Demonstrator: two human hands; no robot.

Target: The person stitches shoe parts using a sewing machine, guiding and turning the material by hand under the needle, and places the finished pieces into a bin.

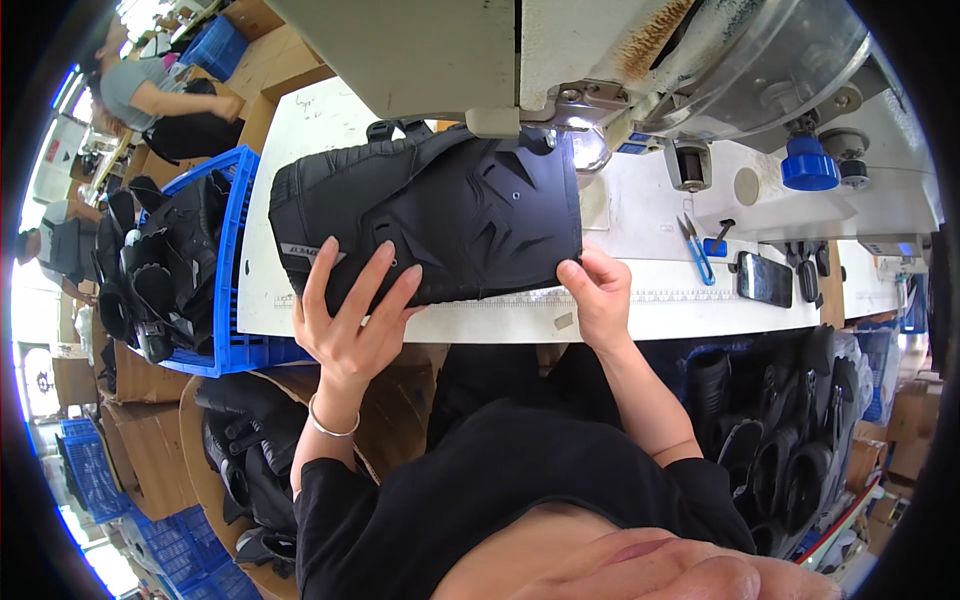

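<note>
A black boot upper (400,220) with raised moulded panels lies flat across the white worktable, its right end close under the sewing machine's lit head (590,145). My left hand (355,310) grips its lower left edge, fingers spread over the face; the thumb is mostly hidden. At the lower right corner my right hand (600,295) pinches the edge between thumb and curled fingers. Small black strap pieces (400,130) stick out behind its far edge.
A blue crate (240,270) of black boot parts stands left of the white table (480,325). Blue-handled snips (695,250) and a phone (764,279) lie right. A cardboard box (195,450) sits below left; boot parts (780,440) stand lower right. A person (160,95) works far left.
</note>
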